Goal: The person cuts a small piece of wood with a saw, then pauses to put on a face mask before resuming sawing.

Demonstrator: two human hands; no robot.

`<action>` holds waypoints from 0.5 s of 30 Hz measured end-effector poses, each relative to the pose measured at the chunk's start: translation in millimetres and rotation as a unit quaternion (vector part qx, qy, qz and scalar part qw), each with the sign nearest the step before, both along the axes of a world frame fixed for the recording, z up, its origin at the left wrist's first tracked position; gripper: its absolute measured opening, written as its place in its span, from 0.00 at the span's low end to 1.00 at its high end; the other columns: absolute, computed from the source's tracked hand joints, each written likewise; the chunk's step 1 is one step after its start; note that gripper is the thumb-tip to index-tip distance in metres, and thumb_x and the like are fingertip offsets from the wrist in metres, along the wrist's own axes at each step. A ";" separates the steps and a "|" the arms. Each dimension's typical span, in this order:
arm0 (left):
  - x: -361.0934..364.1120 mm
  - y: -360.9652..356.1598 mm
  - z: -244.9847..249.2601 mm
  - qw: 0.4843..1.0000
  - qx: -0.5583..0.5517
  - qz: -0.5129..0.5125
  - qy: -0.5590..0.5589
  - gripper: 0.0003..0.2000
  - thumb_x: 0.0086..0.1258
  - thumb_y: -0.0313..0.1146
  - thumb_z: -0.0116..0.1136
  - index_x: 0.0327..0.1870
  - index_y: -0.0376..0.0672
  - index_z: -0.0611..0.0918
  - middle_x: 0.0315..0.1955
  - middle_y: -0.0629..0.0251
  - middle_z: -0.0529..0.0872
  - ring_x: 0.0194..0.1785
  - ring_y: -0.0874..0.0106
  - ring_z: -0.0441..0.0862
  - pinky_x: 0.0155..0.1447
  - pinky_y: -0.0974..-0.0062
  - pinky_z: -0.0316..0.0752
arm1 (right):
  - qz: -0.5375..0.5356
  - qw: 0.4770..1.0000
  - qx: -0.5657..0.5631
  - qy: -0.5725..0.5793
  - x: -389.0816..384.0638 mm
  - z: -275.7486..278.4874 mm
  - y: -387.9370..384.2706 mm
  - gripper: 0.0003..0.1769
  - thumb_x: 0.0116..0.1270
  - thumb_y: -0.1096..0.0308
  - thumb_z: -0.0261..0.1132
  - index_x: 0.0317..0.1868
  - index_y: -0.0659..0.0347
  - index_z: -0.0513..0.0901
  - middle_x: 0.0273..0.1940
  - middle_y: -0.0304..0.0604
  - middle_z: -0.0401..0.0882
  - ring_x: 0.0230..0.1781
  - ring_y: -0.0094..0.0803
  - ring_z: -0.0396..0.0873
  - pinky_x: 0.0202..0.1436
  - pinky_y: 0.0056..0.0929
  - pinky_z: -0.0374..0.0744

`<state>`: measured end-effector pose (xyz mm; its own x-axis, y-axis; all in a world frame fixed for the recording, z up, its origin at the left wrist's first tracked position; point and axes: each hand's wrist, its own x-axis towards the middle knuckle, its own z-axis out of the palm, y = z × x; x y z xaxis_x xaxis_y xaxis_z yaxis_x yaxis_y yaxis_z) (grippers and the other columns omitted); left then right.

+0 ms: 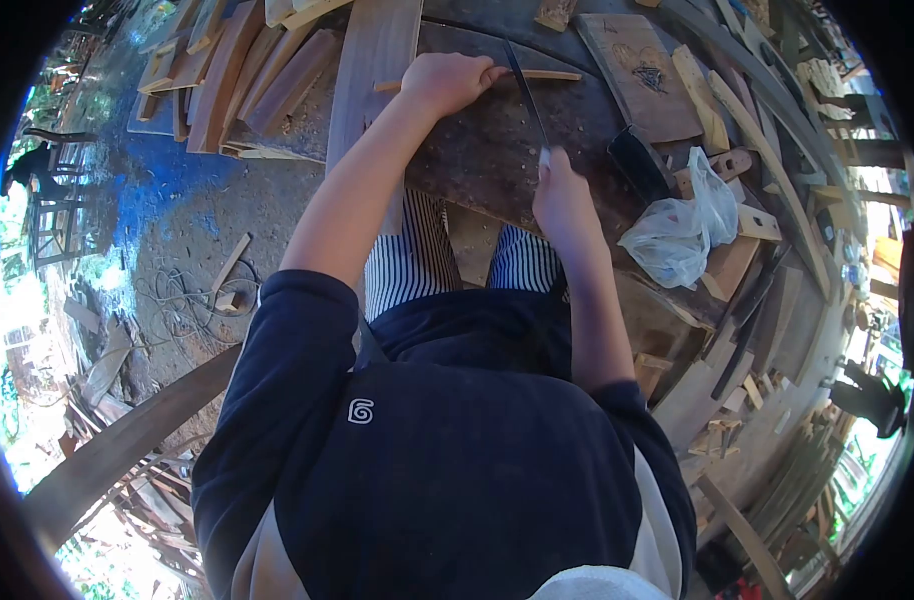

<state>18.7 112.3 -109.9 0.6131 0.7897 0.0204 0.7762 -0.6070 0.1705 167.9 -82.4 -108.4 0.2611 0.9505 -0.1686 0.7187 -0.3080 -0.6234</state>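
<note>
My left hand [447, 84] is closed on a thin wooden stick [552, 75], which lies crosswise over the dark workbench [467, 150] and shows on both sides of the hand. My right hand [563, 195] grips the pale handle of a long, narrow, dark tool with a straight blade [528, 100]. Its blade points away from me and crosses the stick just right of my left fingertips. Whether it is a file or a knife I cannot tell. A wide plank [377, 60] runs under my left wrist.
Stacked wood pieces [262, 90] lie at the far left. To the right are a board with a small pile of nails [649, 78], a black box-like object [639, 160] and a clear plastic bag [682, 225]. Cord [192, 300] lies on the floor at left.
</note>
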 end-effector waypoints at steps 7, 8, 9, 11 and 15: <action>1.0 2.4 -4.5 1.000 0.019 -0.005 0.006 0.23 0.79 0.57 0.36 0.48 0.54 0.83 0.37 0.61 0.90 0.42 0.56 0.87 0.46 0.55 0.81 | -0.028 0.999 0.002 0.016 8.7 12.8 -28.5 0.07 0.77 0.68 0.52 0.46 0.64 0.69 0.34 0.69 0.80 0.41 0.68 0.79 0.39 0.54 0.75; 0.6 2.4 -4.5 1.000 0.020 -0.006 0.007 0.22 0.79 0.57 0.37 0.48 0.54 0.82 0.36 0.61 0.90 0.41 0.56 0.87 0.45 0.54 0.81 | -0.010 1.000 -0.003 0.013 10.9 18.7 -27.3 0.08 0.77 0.68 0.51 0.46 0.64 0.69 0.34 0.69 0.80 0.40 0.68 0.79 0.39 0.56 0.75; 0.5 1.0 -5.4 1.000 0.021 -0.007 0.008 0.21 0.79 0.56 0.38 0.48 0.54 0.81 0.35 0.61 0.89 0.41 0.56 0.87 0.44 0.54 0.81 | 0.008 1.000 -0.007 0.010 12.6 22.7 -26.3 0.08 0.77 0.67 0.51 0.46 0.65 0.69 0.34 0.69 0.80 0.40 0.68 0.79 0.38 0.58 0.75; -0.3 -5.3 -7.2 1.000 0.009 -0.002 -0.006 0.20 0.79 0.56 0.38 0.47 0.53 0.79 0.35 0.59 0.89 0.41 0.54 0.87 0.44 0.53 0.80 | 0.014 1.000 -0.023 -0.002 5.9 24.2 -21.2 0.09 0.78 0.66 0.51 0.46 0.65 0.69 0.35 0.69 0.80 0.41 0.68 0.79 0.40 0.58 0.75; -1.1 -9.9 -6.5 1.000 0.008 0.001 -0.014 0.18 0.79 0.55 0.38 0.45 0.53 0.76 0.34 0.58 0.88 0.40 0.53 0.86 0.43 0.52 0.79 | 0.033 0.995 -0.084 -0.032 -3.2 32.9 -10.4 0.13 0.77 0.63 0.47 0.52 0.64 0.70 0.43 0.68 0.82 0.47 0.67 0.81 0.50 0.58 0.78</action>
<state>17.6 102.4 -116.4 0.6107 0.7903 0.0500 0.7722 -0.6083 0.1832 164.7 -92.8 -75.5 0.2137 0.9258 -0.3119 0.7777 -0.3544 -0.5191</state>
